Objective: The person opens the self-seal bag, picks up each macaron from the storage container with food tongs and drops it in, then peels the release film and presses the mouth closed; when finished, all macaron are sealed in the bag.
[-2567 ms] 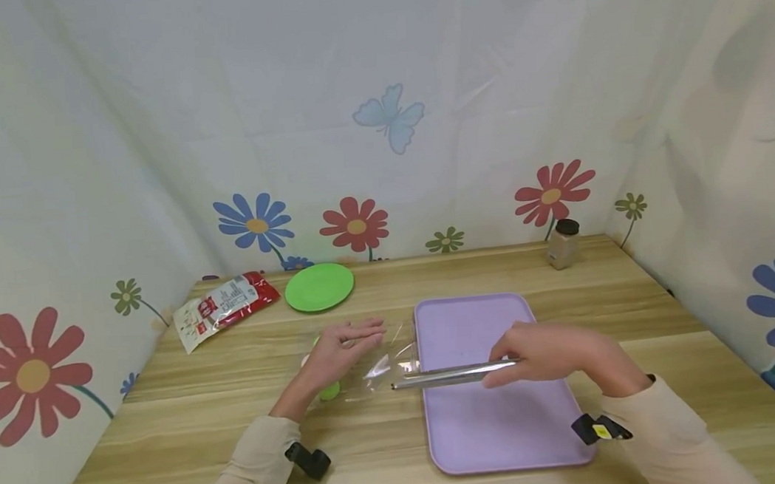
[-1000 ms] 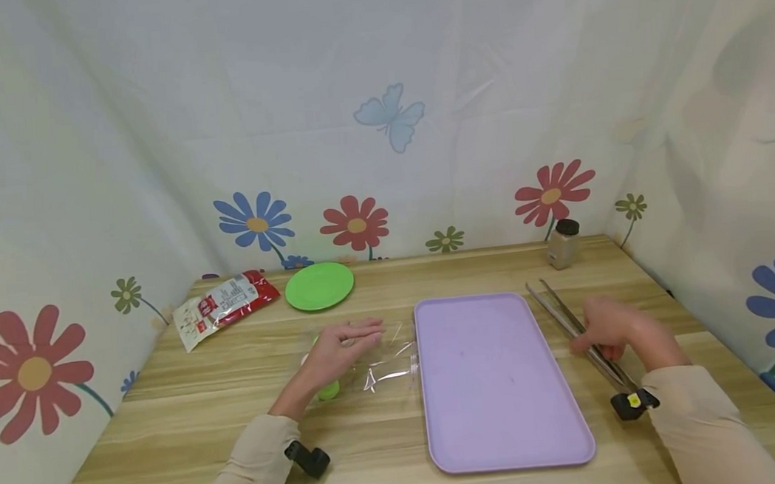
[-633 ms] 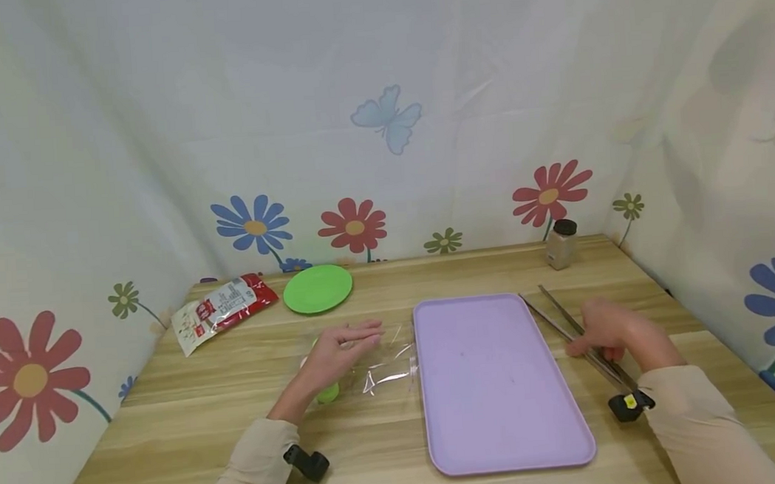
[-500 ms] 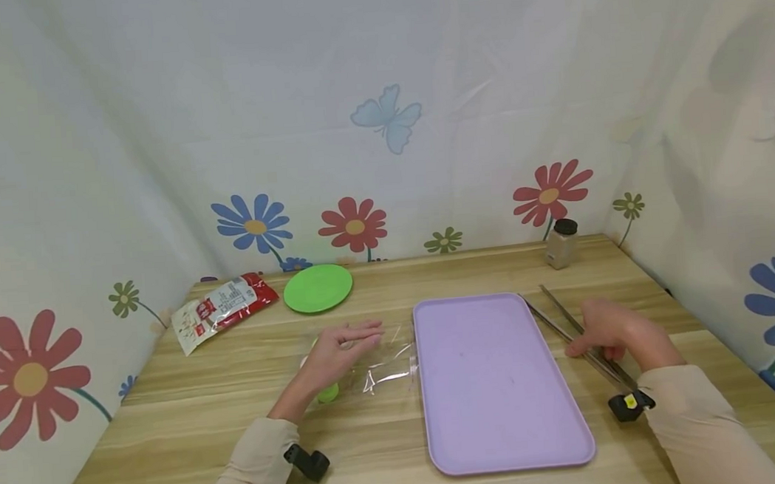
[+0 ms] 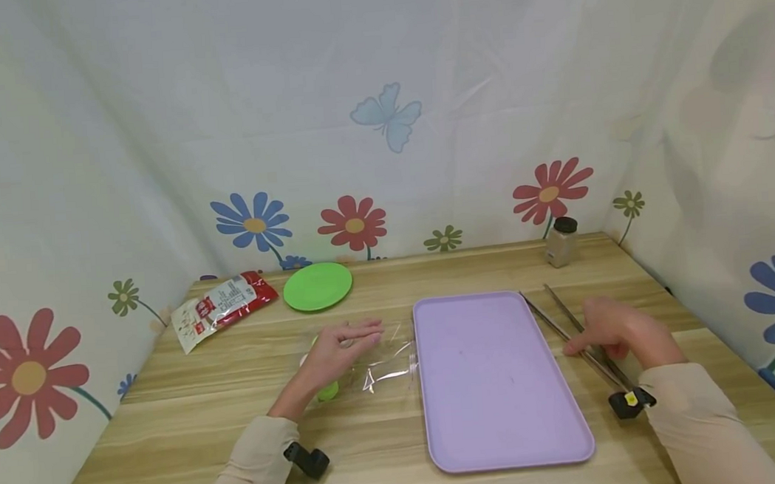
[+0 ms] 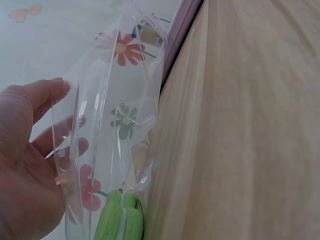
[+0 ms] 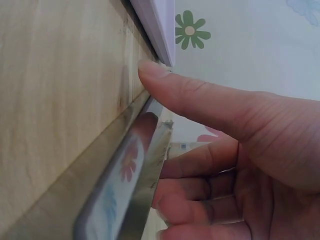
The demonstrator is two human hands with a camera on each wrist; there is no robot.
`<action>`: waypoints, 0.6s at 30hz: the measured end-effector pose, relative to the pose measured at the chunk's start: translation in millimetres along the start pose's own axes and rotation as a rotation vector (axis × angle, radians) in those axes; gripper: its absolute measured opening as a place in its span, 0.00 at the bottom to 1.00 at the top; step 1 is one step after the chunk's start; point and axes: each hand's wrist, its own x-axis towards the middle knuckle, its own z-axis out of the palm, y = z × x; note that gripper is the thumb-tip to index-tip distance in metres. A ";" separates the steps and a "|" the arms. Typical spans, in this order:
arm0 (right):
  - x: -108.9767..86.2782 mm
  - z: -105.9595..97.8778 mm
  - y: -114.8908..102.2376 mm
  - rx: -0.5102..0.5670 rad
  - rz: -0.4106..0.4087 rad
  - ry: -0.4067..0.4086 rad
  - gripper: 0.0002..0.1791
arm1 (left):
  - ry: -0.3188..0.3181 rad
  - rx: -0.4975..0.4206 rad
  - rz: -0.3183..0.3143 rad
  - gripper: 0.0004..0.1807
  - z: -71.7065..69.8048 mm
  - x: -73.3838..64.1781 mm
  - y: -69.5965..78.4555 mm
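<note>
A clear plastic bag (image 5: 388, 357) lies on the table under my left hand (image 5: 335, 358); the left wrist view shows loosely bent fingers against its film. Green macaron-like pieces with a white layer (image 6: 120, 220) show in the bag, partly covered by the hand in the head view. On the right, metal tongs (image 5: 559, 319) lie on the table, their arms spread. My right hand (image 5: 613, 332) holds them around the middle, thumb at one arm and curled fingers at the other. Between the hands lies a lilac tray (image 5: 503, 383) with a raised rim.
At the back left are a red and white packet (image 5: 223, 309) and a green plate (image 5: 318, 287). A small jar with a black lid (image 5: 561, 242) stands at the back right. Flower-printed cloth walls close off the table's back and sides.
My right hand has carried the tongs from over the tray to the table right of it. Since then their tips have spread apart. My left hand has stayed on the bag.
</note>
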 end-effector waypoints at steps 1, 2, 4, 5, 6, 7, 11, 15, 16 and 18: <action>-0.4 -0.8 -0.4 0.000 0.003 -0.002 0.29 | 0.001 0.002 0.003 0.13 0.1 0.4 -0.8; -0.8 -1.6 -0.8 0.002 0.004 -0.003 0.29 | 0.003 0.005 0.005 0.13 0.2 0.8 -1.6; -1.9 -3.3 -1.5 0.004 0.001 -0.001 0.29 | 0.005 0.009 0.009 0.13 0.2 1.3 -2.7; -2.4 -4.4 -2.0 0.007 0.000 0.004 0.29 | 0.005 0.008 0.009 0.13 0.2 1.4 -2.9; -2.9 -5.8 -2.7 0.007 -0.006 0.010 0.30 | 0.004 0.007 0.011 0.13 0.2 1.4 -3.2; -3.0 -7.0 -3.3 0.005 -0.014 0.020 0.30 | 0.002 0.005 0.011 0.13 0.1 1.4 -3.3; -1.7 -10.6 -5.1 -0.021 -0.081 0.110 0.32 | -0.002 0.002 0.006 0.13 -0.2 2.1 -7.5; -3.4 -12.7 -14.0 -0.057 -0.159 0.228 0.32 | -0.007 0.010 0.012 0.15 0.0 6.6 -26.1; -4.2 -13.0 -17.6 -0.058 -0.173 0.254 0.32 | -0.008 0.013 0.014 0.16 0.2 7.7 -31.2; -5.6 -13.3 -27.4 -0.054 -0.204 0.297 0.31 | -0.011 0.021 0.027 0.16 0.9 8.7 -36.1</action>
